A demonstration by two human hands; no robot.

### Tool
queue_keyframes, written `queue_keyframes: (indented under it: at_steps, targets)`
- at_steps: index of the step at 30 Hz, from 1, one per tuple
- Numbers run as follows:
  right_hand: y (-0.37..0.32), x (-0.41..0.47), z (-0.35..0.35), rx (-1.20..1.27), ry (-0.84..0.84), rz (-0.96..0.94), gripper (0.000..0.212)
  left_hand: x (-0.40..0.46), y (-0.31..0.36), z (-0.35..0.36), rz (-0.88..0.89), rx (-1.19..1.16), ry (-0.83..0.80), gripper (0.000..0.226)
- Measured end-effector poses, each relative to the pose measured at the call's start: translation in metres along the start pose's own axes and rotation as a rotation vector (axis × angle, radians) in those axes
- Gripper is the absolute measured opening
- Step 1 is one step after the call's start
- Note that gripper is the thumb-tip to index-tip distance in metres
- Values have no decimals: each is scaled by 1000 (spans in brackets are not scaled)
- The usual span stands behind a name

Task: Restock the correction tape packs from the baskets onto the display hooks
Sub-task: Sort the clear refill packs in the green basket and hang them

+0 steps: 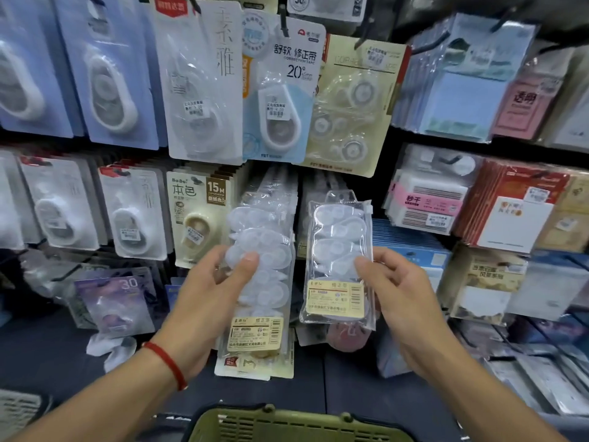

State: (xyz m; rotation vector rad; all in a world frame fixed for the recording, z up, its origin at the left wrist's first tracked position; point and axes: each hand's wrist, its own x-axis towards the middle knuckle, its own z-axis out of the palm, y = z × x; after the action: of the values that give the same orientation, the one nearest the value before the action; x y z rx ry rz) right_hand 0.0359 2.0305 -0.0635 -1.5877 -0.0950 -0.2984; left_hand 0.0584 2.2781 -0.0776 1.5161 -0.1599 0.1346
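At rack front: my left hand (pixel 220 275) grips hung packs (pixel 261 266), right hand (pixel 392 282) holds loose pack (pixel 338 260), not yet hooked; basket (pixel 287 424) contents unseen.

Bare forearms, no sleeves, thin red string bracelet (pixel 165 365) on left wrist

Two clear multi-roll correction tape packs, upright before the display: a stack of packs (pixel 259 282) left, a single pack (pixel 338 260) right.
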Motion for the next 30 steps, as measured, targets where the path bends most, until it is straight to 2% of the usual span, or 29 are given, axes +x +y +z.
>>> queue_keyframes:
  at_steps: [10,16,18,20,21,23,26,28,30]
  targets:
    - [-15,-4,8,224,17,57,44,1,5,-6,60,-30,36,9]
    - [-10,-2,6,184,12,100,54,2,2,-7,59,-37,30,10]
    - [-2,2,2,-116,74,107,49,2,1,-7,49,-33,22,15]
    - [4,3,0,-484,153,50,35,1,-1,-6,32,-35,22,23]
    - [6,1,2,-556,153,23,27,1,-2,-5,22,-44,24,25]
    - [10,-4,10,-498,31,27,13,-2,-4,1,-7,-64,14,28]
    - [17,-15,28,-422,-218,50,12,-7,-6,13,-80,-128,-29,45]
    - [21,-20,36,-442,-259,19,14,-9,-5,18,-111,-181,-69,45]
    - [22,-22,39,-348,-221,32,10,-10,-3,19,-124,-210,-78,45]
